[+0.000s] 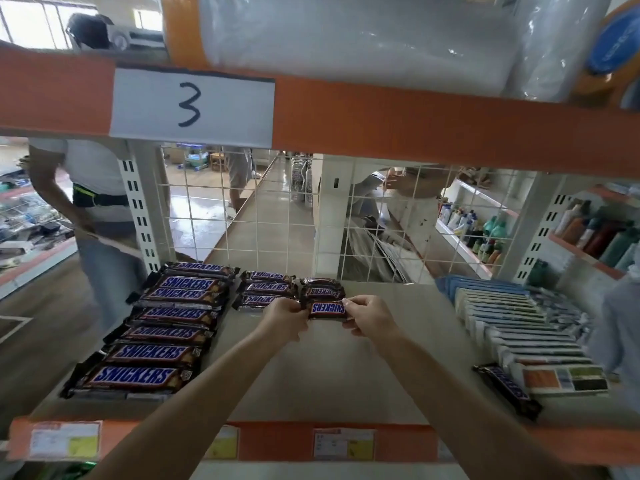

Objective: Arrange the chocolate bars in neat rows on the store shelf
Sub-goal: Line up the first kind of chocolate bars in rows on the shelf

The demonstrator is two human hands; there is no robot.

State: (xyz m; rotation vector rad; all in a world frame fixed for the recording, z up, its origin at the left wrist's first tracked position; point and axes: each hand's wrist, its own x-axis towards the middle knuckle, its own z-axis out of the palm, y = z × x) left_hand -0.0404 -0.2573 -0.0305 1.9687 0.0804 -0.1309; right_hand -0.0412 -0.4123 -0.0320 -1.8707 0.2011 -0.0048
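Observation:
A small Snickers bar (327, 309) lies at the front of the right-hand short row, and both hands hold it. My left hand (284, 318) pinches its left end; my right hand (369, 315) pinches its right end. Behind it sit two more small bars (322, 291). A middle row of three small bars (266, 288) lies just to the left. A long row of large Snickers bars (156, 327) runs along the left of the shelf (329, 375). One loose Snickers bar (507, 389) lies slanted near the front right.
A row of blue and white flat packets (519, 323) fills the right side of the shelf. A white wire grid (270, 216) closes the back. The orange beam (415, 126) with a "3" label hangs overhead. People stand beyond the shelf at left and back.

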